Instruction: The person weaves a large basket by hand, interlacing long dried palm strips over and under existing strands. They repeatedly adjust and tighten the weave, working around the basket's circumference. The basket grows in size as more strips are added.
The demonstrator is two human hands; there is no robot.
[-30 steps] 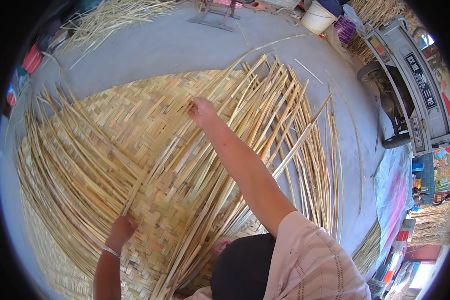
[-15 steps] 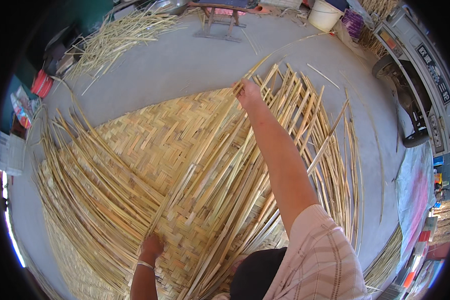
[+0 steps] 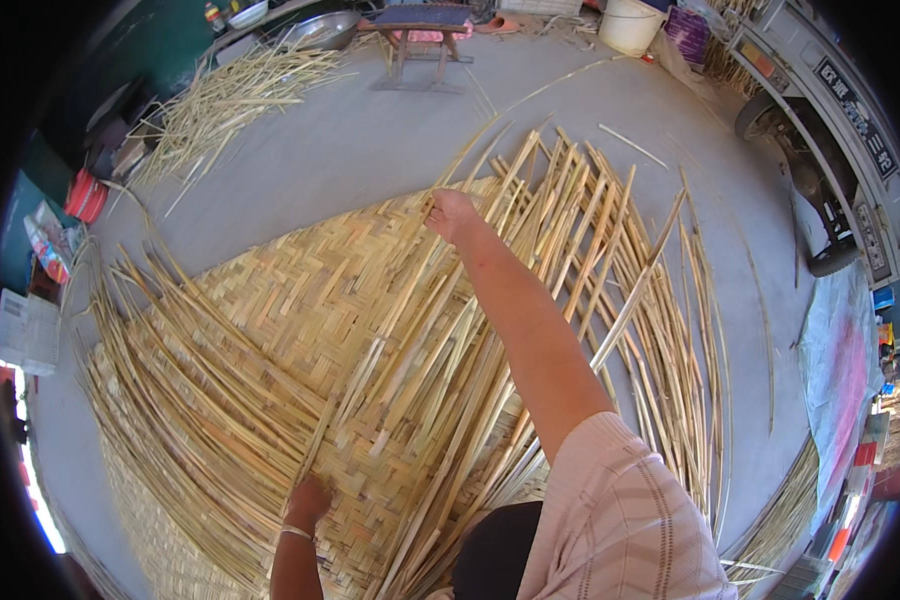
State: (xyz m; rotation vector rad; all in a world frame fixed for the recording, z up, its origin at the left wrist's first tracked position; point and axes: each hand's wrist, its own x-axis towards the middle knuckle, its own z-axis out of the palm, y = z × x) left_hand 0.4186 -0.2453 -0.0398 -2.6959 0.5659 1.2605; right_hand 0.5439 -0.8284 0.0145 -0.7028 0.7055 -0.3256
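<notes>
A partly woven mat (image 3: 290, 275) of flat split-reed strips lies on the floor in a herringbone pattern. My right hand (image 3: 453, 215) is stretched out to its far edge, fingers closed round a long reed strip (image 3: 375, 345). That strip slants down toward my left hand (image 3: 310, 500), which is low on the mat with its fingers curled at the strip's near end. Just left of my left hand, a fan of loose strip ends (image 3: 185, 400) stands raised off the weave. More long strips (image 3: 460, 400) lie across the mat under my right arm.
Loose reeds (image 3: 660, 330) spread over the floor to the right. A reed pile (image 3: 235, 105) lies at the far left. At the back stand a low stool (image 3: 420, 20) and a white bucket (image 3: 630, 27). A parked vehicle (image 3: 835, 150) is at the right, near a plastic sheet (image 3: 835, 370).
My right hand has drawn slightly left and nearer, along with the strip. My left hand stays at about the same place on the mat. The whole view has shifted a little.
</notes>
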